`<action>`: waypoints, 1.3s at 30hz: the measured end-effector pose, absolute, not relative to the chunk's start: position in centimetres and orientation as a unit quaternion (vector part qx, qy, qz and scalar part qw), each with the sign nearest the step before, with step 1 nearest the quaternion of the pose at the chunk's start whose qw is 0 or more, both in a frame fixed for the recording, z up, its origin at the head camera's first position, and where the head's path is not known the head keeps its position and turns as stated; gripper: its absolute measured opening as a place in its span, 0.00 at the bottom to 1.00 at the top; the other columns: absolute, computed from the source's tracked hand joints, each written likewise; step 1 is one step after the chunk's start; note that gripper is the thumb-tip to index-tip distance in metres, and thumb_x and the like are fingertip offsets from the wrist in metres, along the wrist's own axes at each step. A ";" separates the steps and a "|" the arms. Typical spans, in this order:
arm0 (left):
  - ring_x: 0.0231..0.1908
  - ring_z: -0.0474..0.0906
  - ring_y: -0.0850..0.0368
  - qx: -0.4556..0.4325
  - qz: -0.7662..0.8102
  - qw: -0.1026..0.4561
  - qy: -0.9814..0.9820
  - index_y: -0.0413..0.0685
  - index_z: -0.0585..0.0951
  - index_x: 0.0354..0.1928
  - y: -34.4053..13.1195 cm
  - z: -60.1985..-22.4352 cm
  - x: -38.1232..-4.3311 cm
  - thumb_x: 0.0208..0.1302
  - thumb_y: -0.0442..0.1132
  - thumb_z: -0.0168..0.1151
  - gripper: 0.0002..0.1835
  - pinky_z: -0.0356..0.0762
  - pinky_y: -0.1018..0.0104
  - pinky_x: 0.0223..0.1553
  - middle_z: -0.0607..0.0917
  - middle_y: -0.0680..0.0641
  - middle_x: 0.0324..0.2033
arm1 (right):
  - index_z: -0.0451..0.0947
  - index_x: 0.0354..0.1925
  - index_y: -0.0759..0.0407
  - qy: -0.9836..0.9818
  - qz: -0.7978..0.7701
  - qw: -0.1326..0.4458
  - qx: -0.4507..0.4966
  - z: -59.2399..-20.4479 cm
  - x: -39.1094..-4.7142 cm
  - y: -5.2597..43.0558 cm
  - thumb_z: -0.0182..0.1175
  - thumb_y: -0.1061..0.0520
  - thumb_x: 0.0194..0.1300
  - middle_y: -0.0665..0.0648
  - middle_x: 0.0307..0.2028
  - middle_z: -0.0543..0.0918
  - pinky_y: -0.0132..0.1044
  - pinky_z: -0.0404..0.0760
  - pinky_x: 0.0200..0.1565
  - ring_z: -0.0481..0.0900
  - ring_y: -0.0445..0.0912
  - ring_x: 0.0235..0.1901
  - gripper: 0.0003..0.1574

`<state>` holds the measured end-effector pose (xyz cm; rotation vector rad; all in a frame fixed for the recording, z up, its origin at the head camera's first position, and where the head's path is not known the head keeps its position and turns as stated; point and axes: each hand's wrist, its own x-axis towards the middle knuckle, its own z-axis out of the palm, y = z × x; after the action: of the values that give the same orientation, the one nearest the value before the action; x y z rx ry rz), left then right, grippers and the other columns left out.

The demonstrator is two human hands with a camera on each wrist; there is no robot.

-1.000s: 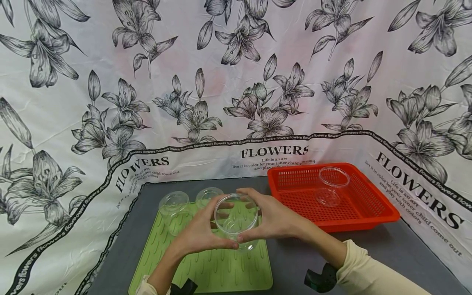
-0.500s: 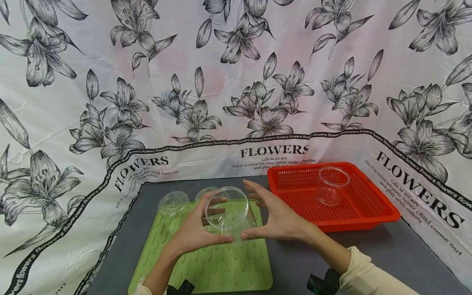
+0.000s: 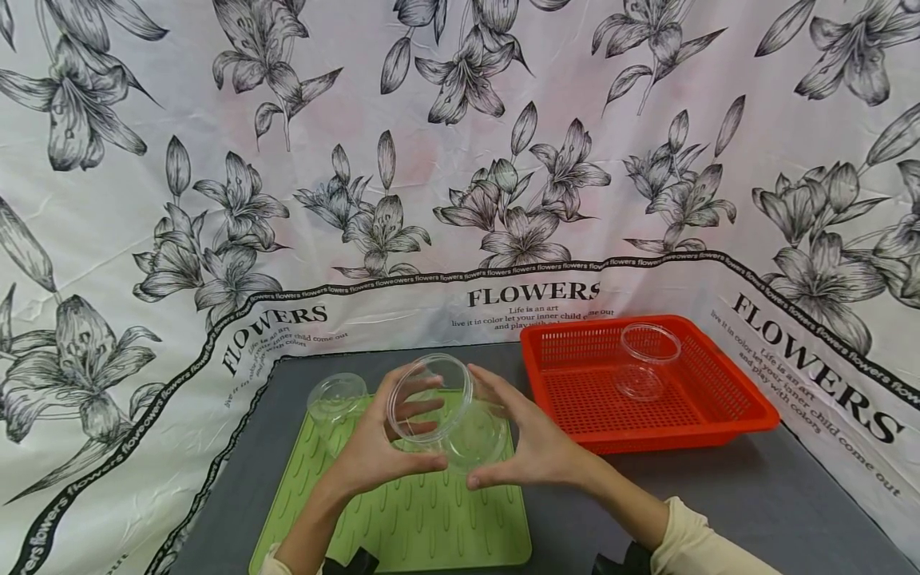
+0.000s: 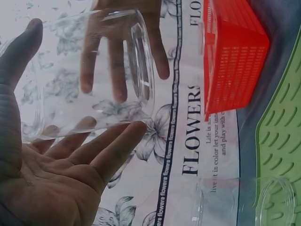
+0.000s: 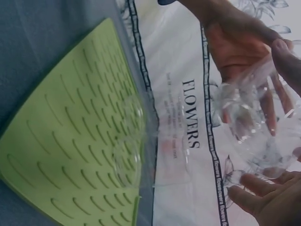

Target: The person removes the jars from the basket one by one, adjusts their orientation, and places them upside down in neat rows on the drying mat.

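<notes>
A clear plastic jar (image 3: 454,423) is held tilted above the green mat, its round rim turned toward the head camera and its base to the right. My left hand (image 3: 381,443) grips its left side, with the thumb in front and the fingers behind, as the left wrist view shows. Around the base end my right hand (image 3: 535,439) stands with fingers spread and thumb apart. In the left wrist view its fingers (image 4: 117,70) look straight behind the clear wall; whether they touch it I cannot tell.
Another clear jar (image 3: 336,399) stands on the green ridged mat (image 3: 402,527). In the right wrist view two jars (image 5: 128,162) show on the mat. A red perforated basket (image 3: 575,383) at right holds one clear jar (image 3: 643,375). A flower-print cloth (image 3: 402,311) hangs behind.
The jar has shifted left and slightly up with my left hand, and its base has swung out to the right. My right hand has loosened from the jar, with its thumb and fingers wider apart.
</notes>
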<state>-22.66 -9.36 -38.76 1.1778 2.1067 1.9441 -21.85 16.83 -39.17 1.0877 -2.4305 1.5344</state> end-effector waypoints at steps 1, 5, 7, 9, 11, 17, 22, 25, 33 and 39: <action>0.67 0.73 0.32 0.384 0.629 0.021 0.675 0.54 0.52 0.80 -9.3 -38.8 -22.7 0.52 0.30 0.79 0.59 0.82 0.50 0.61 0.67 0.35 0.73 | 0.46 0.81 0.39 -0.788 0.501 0.036 0.355 -39.3 -21.8 16.7 0.85 0.49 0.44 0.55 0.77 0.63 0.58 0.78 0.64 0.71 0.57 0.71 0.77; 0.67 0.75 0.39 0.396 0.638 0.020 0.660 0.51 0.51 0.80 -9.3 -39.0 -22.8 0.53 0.30 0.79 0.58 0.81 0.51 0.61 0.65 0.31 0.73 | 0.46 0.81 0.40 -0.782 0.506 0.050 0.361 -39.6 -21.7 16.5 0.85 0.51 0.44 0.55 0.79 0.59 0.56 0.78 0.64 0.71 0.59 0.71 0.78; 0.67 0.75 0.41 0.399 0.640 0.019 0.656 0.50 0.50 0.80 -9.3 -39.1 -22.9 0.54 0.31 0.78 0.58 0.81 0.52 0.61 0.63 0.30 0.74 | 0.46 0.81 0.42 -0.778 0.508 0.060 0.364 -39.7 -21.7 16.4 0.84 0.53 0.45 0.54 0.79 0.58 0.57 0.76 0.65 0.69 0.59 0.72 0.77; 0.67 0.75 0.39 0.400 0.644 0.021 0.652 0.51 0.50 0.80 -9.3 -39.1 -22.9 0.55 0.32 0.78 0.58 0.81 0.53 0.61 0.61 0.30 0.74 | 0.47 0.81 0.43 -0.774 0.511 0.070 0.368 -39.8 -21.6 16.3 0.84 0.53 0.45 0.53 0.80 0.57 0.60 0.73 0.68 0.66 0.58 0.75 0.76; 0.67 0.74 0.35 0.400 0.646 0.021 0.649 0.51 0.50 0.80 -9.2 -39.1 -22.9 0.56 0.33 0.78 0.57 0.81 0.54 0.61 0.59 0.29 0.75 | 0.48 0.81 0.45 -0.770 0.514 0.079 0.370 -39.8 -21.6 16.3 0.84 0.54 0.46 0.53 0.80 0.57 0.61 0.71 0.70 0.63 0.56 0.76 0.75; 0.67 0.72 0.32 0.403 0.647 0.024 0.646 0.51 0.49 0.81 -9.1 -39.0 -22.7 0.57 0.34 0.77 0.57 0.81 0.55 0.61 0.56 0.27 0.76 | 0.52 0.80 0.47 -0.763 0.517 0.103 0.375 -39.9 -21.6 16.2 0.84 0.56 0.45 0.54 0.78 0.61 0.57 0.73 0.69 0.65 0.51 0.76 0.72; 0.68 0.71 0.32 0.405 0.648 0.030 0.644 0.52 0.47 0.81 -9.2 -39.0 -22.7 0.56 0.35 0.78 0.59 0.81 0.54 0.61 0.55 0.30 0.77 | 0.54 0.79 0.47 -0.757 0.523 0.106 0.377 -39.9 -21.7 16.4 0.84 0.56 0.45 0.54 0.75 0.66 0.53 0.76 0.67 0.69 0.49 0.72 0.71; 0.69 0.69 0.32 0.407 0.646 0.023 0.646 0.55 0.44 0.82 -9.4 -38.8 -22.7 0.54 0.37 0.80 0.63 0.80 0.49 0.62 0.54 0.34 0.78 | 0.55 0.79 0.45 -0.758 0.526 0.100 0.373 -39.9 -21.7 16.6 0.84 0.56 0.45 0.53 0.74 0.68 0.53 0.77 0.67 0.71 0.49 0.71 0.70; 0.74 0.63 0.35 0.376 0.517 -0.043 0.768 0.67 0.46 0.82 -10.3 -36.1 -22.1 0.43 0.43 0.86 0.70 0.71 0.36 0.67 0.54 0.51 0.81 | 0.56 0.78 0.48 -0.773 0.508 0.091 0.368 -40.2 -21.8 17.1 0.84 0.50 0.46 0.55 0.72 0.71 0.48 0.76 0.69 0.72 0.55 0.70 0.69; 0.76 0.63 0.42 0.348 0.424 -0.062 0.834 0.75 0.49 0.81 -9.9 -34.3 -21.3 0.35 0.54 0.88 0.72 0.69 0.38 0.69 0.55 0.57 0.80 | 0.56 0.78 0.43 -0.796 0.481 0.079 0.359 -40.3 -21.6 17.2 0.83 0.45 0.46 0.54 0.73 0.70 0.48 0.76 0.68 0.73 0.56 0.69 0.68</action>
<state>-21.27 -9.93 -34.35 1.1377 2.7276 1.3872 -21.60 17.22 -40.32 1.0734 -2.3815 1.4392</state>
